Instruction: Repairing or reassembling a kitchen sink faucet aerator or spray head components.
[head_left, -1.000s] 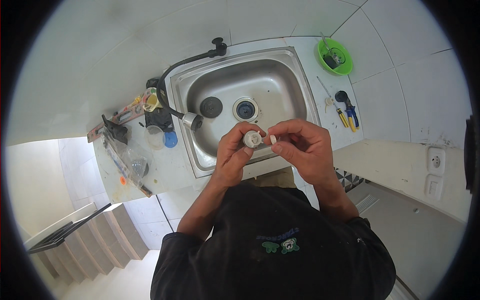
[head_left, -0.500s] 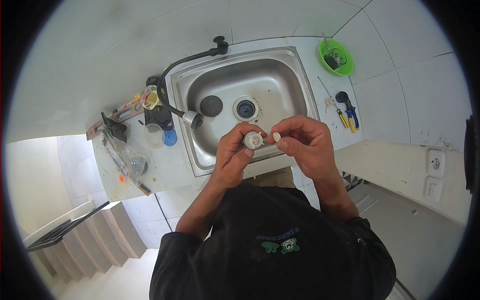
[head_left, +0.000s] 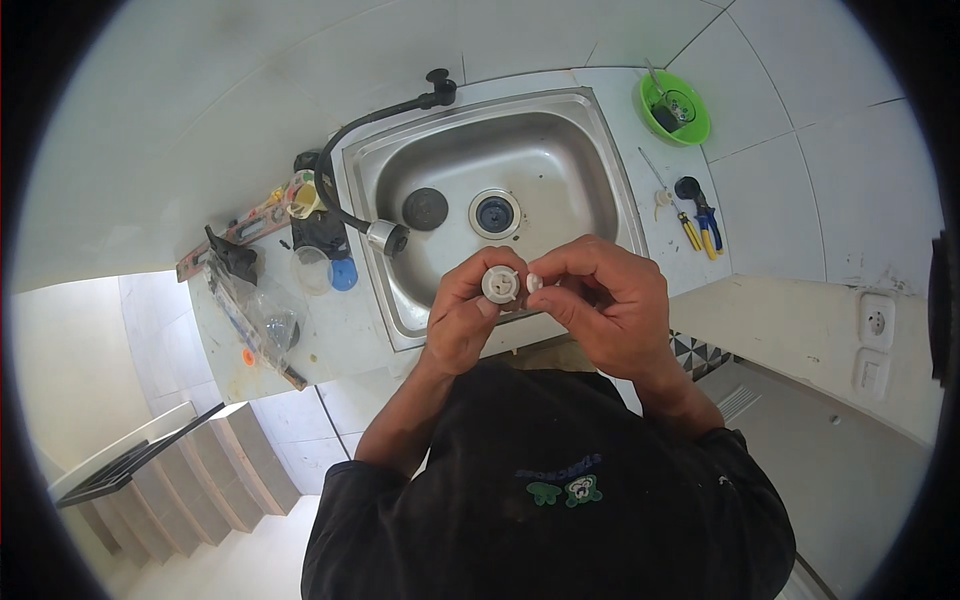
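Observation:
Over the front rim of a steel sink (head_left: 610, 170), my left hand (head_left: 462, 315) is closed around a round white plastic fitting (head_left: 500, 285), its ribbed inner face turned up. Close beside it, my right hand (head_left: 610, 300) pinches a small white plastic piece (head_left: 534, 283) between thumb and fingertips. The piece is at the fitting's right edge; whether the two touch I cannot tell. Behind my hands, the round drain (head_left: 494, 215) sits in the basin, with a dark round strainer or cover (head_left: 425, 209) lying to its left.
A black flexible faucet (head_left: 350, 130) arches over the sink's left side. On the right counter stand a green bowl (head_left: 706, 115), a screwdriver (head_left: 652, 165) and yellow-and-blue pliers (head_left: 708, 225). A plastic bag (head_left: 265, 320), a blue lid (head_left: 343, 274) and a spirit level (head_left: 200, 262) lie left.
My left hand has turned the fitting so its face points more upward. My right hand has moved slightly left, bringing the small white piece nearer to it.

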